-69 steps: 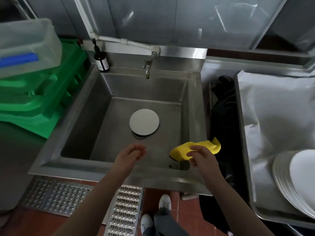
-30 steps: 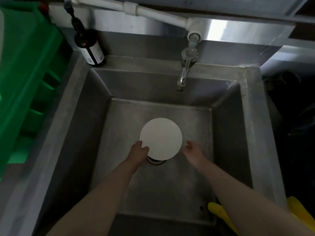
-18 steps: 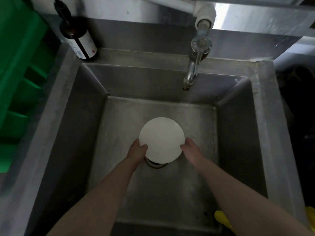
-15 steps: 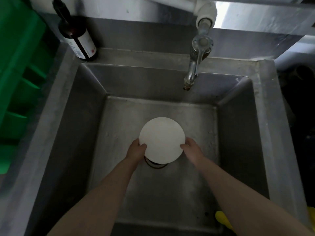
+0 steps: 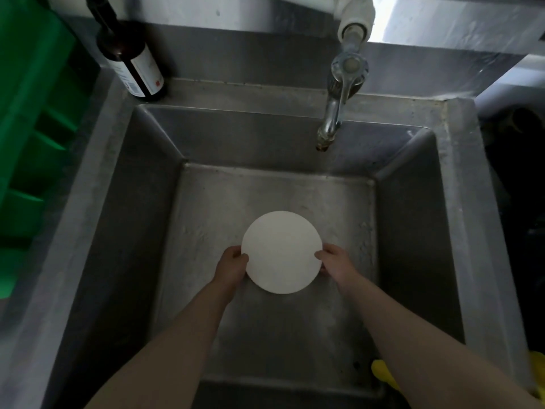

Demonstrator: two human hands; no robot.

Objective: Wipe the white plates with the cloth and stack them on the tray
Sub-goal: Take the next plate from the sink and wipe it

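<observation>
Sink (image 5: 418, 231) walls box the hands; faucet (image 5: 336, 107) overhangs the back; open above the basin.

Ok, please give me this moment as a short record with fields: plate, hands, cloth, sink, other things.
plate: white plate, low in the sink, held at both sides
left hand: grips the plate's left edge
right hand: grips the plate's right edge
cloth: yellow cloth on the sink's near right rim, partly hidden by the right arm
sink: steel sink, tap not running
other: brown bottle at back left
</observation>
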